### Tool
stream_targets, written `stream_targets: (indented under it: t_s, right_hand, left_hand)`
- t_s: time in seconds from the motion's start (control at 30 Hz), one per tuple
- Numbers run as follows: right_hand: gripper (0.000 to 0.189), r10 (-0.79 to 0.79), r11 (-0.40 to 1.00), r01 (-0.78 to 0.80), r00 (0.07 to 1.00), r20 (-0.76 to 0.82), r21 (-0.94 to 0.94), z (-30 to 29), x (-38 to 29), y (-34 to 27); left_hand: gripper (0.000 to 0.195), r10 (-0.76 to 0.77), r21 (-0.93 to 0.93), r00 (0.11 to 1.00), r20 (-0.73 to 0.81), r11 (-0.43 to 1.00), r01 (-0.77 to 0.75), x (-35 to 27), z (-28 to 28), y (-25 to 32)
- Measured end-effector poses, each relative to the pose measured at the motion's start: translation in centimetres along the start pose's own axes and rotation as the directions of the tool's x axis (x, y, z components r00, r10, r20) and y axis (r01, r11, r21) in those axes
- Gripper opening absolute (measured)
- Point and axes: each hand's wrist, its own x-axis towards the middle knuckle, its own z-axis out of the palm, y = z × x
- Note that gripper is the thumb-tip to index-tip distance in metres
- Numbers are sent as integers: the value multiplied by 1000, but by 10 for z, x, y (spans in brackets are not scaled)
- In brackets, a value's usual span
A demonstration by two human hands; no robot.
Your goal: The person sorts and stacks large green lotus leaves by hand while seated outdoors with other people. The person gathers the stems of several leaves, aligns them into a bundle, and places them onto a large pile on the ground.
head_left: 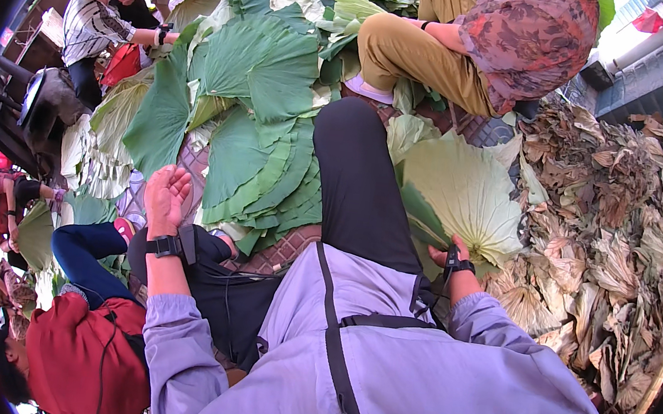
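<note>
My left hand [166, 193] is raised with the palm turned up and the fingers slightly curled, holding nothing. Beyond it stands a large green lotus leaf [161, 115], and to its right lies a layered stack of folded green lotus leaves [267, 173]. On the other side of my knee, my right hand [452, 255] has its fingers around the lower edge of a pale lotus leaf [460, 180]. A darker green folded part [421, 214] runs down to those fingers. Part of the grip is hidden by the wrist. Both wrists carry black straps.
Dry brown lotus leaves [591, 241] are heaped at the right, inside a woven rim [654, 381]. More green leaves [262, 63] cover the ground ahead. A seated person in tan trousers [432, 63] is close in front; a person in red [89, 351] sits at my left. Others work farther left.
</note>
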Motion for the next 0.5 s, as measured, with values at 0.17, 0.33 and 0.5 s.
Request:
stream_targets:
  t_s: [0.17, 0.33, 0.5]
  right_hand:
    - [69, 75, 982, -75, 997, -7, -171, -11, 4, 12]
    - [87, 9, 977, -3, 1000, 28, -213, -17, 6, 12]
    - [91, 177, 950, -172, 984, -4, -259, -42, 21, 16]
  left_hand:
    - [22, 5, -3, 1000, 25, 1000, -5, -9, 4, -5]
    - [21, 4, 36, 1000, 11, 999, -5, -14, 2, 3]
    - [20, -5, 38, 999, 32, 999, 4, -15, 8, 2]
